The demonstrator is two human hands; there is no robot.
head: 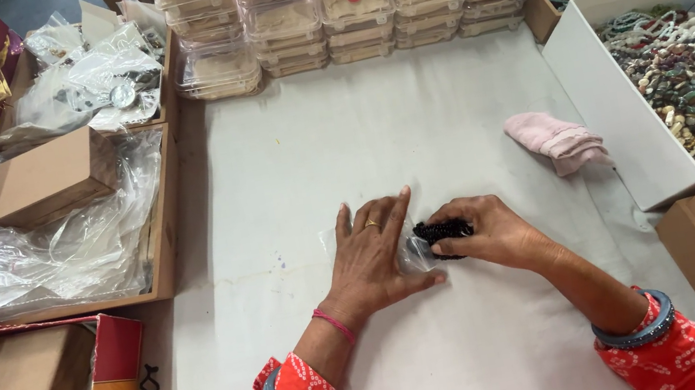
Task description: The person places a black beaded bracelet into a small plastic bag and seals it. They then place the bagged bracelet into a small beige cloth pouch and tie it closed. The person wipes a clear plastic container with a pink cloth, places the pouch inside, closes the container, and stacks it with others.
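Left hand: the left hand (373,261) lies flat, palm down, fingers spread on the white counter (375,134), pinning a small clear plastic pouch (411,255); nothing is gripped in it.
Right hand: the right hand (484,233) is curled, thumb and fingers closed round a bunch of black beads (440,230), right at the pouch's mouth.
Beads: dark, glossy, in a tight cluster, sitting between the two hands near the middle of the counter, touching the right fingers and just beside the left fingertips.
Pouch: mostly under the left palm, only its edge shows, so how far the beads are inside I cannot tell.
Pink cloth: a folded pink cloth (560,141) rests to the right, apart from the hands.
White box: an open white box (603,119) on the right is heaped with mixed bead strings.
Clear cases: stacks of clear plastic cases (336,13) line the far edge.
Left side: a brown cardboard box (49,179) sits on crumpled clear plastic wrap (48,259) in a tray.
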